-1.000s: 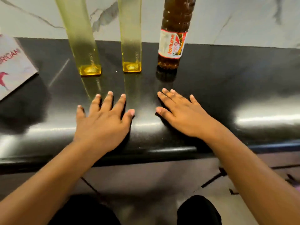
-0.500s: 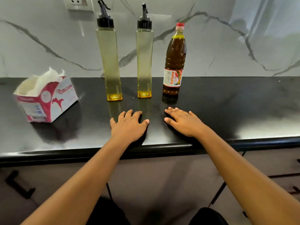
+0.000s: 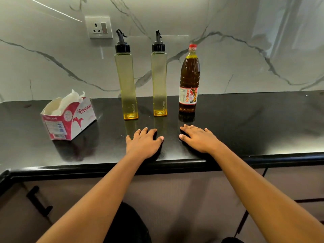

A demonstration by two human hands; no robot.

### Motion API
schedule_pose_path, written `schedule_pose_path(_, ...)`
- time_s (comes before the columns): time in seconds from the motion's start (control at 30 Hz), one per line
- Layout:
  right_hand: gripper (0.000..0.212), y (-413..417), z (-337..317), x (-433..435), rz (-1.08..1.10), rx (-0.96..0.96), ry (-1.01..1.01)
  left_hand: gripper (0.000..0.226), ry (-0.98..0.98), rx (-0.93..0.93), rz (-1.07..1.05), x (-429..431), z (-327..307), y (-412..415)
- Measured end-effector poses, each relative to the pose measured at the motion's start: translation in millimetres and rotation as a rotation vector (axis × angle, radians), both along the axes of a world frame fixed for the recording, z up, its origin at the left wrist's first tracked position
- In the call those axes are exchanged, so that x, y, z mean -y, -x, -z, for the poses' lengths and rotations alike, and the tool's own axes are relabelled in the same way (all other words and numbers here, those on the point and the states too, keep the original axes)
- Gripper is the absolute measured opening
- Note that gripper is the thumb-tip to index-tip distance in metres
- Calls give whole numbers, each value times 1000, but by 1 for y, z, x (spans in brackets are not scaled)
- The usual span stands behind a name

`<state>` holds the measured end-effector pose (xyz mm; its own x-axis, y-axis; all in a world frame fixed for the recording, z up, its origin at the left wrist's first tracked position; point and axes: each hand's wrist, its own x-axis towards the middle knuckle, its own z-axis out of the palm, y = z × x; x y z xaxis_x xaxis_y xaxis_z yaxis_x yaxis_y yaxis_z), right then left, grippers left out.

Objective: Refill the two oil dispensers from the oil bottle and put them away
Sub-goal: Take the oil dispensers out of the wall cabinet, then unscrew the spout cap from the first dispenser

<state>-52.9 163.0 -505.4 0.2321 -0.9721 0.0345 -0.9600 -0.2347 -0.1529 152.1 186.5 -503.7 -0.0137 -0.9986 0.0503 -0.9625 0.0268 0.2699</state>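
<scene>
Two tall, square, yellow-tinted oil dispensers with black pour spouts stand upright on the black counter (image 3: 245, 130): the left dispenser (image 3: 126, 83) and the right dispenser (image 3: 159, 81). Both hold only a thin layer of oil at the bottom. To their right stands the oil bottle (image 3: 189, 79), nearly full of dark amber oil, with a red cap and a red-and-white label. My left hand (image 3: 144, 144) lies flat on the counter in front of the dispensers. My right hand (image 3: 199, 137) lies flat in front of the oil bottle. Neither hand touches a bottle.
An opened red-and-white tissue box (image 3: 69, 118) sits on the counter to the left. A wall socket (image 3: 99, 27) is set in the marble backsplash behind the dispensers. Cabinet fronts with dark handles (image 3: 39, 201) lie below the counter's front edge.
The camera has tilted up and drawn back, bringing the dispenser tops, bottle cap, tissue box and socket into view. Both hands stay flat on the counter.
</scene>
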Motion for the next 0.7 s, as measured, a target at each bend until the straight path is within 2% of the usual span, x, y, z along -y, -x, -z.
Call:
schedule_pose_path(0.33, 52, -3, -2, 3, 30, 22, 46, 56, 50, -54, -11, 9, 1, -2)
schedule_pose_path(0.4, 44, -16, -7, 7, 52, -24, 143, 51, 98, -160, -62, 11, -1, -6)
schedule_pose_path(0.47, 37, -36, -16, 16, 47, -30, 251, 46, 206, -354, -147, 16, -4, -13)
schedule_pose_path(0.57, 38, -72, -27, 34, -28, 152, 309, 49, 367, -546, -221, 33, -7, -31)
schedule_pose_path(0.7, 43, -110, -49, 66, -109, 460, 293, 72, 499, -721, -231, 69, -8, -54)
